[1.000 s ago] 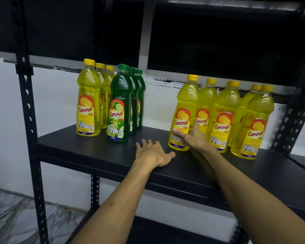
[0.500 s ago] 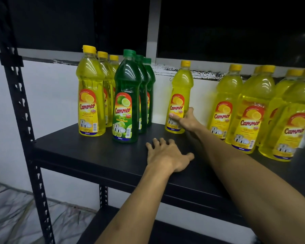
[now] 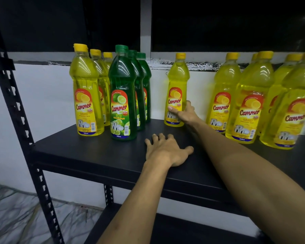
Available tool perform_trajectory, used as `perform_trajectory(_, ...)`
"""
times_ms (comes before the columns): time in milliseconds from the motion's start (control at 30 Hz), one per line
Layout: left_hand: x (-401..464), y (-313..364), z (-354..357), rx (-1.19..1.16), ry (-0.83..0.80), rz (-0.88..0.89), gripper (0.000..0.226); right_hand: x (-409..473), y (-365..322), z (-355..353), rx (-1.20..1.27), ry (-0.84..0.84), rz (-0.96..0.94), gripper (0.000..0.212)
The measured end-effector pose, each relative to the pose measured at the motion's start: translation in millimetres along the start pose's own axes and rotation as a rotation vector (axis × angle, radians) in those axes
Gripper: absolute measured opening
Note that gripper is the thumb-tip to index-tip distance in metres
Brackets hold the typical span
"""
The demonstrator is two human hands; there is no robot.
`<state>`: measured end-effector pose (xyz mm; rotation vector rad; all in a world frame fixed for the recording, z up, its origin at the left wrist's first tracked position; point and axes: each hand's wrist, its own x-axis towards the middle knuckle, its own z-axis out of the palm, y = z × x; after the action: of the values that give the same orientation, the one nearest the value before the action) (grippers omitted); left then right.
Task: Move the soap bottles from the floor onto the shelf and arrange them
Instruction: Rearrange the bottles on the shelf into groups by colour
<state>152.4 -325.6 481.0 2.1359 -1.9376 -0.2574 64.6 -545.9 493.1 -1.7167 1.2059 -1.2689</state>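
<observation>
A single yellow lemon bottle (image 3: 176, 88) is standing upright on the black shelf (image 3: 88, 152), alone toward the back, near the white wall (image 3: 42, 95). The right hand (image 3: 183, 114) is gripping its lower label area, thumb across the front, fingers wrapping round the far side. Bottle base is sitting on the shelf board, as far as can be seen.

Taking that bottle as landmark: to its left, with a clear gap, a row of three green lime bottles (image 3: 122, 95) is running front to back, all upright, caps on. Further left, touching or just beside the green row, a row of three yellow bottles (image 3: 85, 92) is lining up the same way. To the landmark's right, well apart, a loose cluster of yellow bottles (image 3: 250, 101) is crowding together, at least five, some overlapping in view, the rightmost one blurring at the frame edge.

In front of the landmark, the left hand (image 3: 165, 150) is resting palm down on the shelf board, fingers spread and slightly bent, holding nothing.

A perforated black upright post (image 3: 16, 110) is standing far left of the landmark. Below, a lower shelf board (image 3: 165, 231) and a marbled floor (image 3: 16, 217) are showing.
</observation>
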Motion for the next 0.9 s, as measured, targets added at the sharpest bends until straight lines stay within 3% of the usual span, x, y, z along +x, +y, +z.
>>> perform_trajectory(67, 0, 0, 0, -0.003, 0.003, 0.001, 0.093, 0, 0, -2, 0.026, -0.019, -0.007, 0.107)
perform_trajectory(167, 0, 0, 0, -0.002, 0.004, 0.000, 0.094, -19, -14, 1, 0.024, -0.008, 0.024, 0.080)
perform_trajectory(233, 1, 0, 1, 0.002, 0.007, -0.001, 0.094, -20, -13, 2, -0.016, 0.016, 0.019, 0.073)
perform_trajectory(367, 2, -1, 2, -0.001, 0.012, -0.001, 0.094, -18, -14, 1, -0.131, 0.068, -0.001, 0.081)
perform_trajectory(633, 3, -1, 2, -0.002, 0.015, -0.001, 0.094, -17, -13, 3, -0.206, 0.057, -0.032, 0.076)
perform_trajectory(900, 4, -1, 2, 0.005, 0.016, -0.001, 0.094, -17, -14, 2, -0.184, 0.009, -0.017, 0.075)
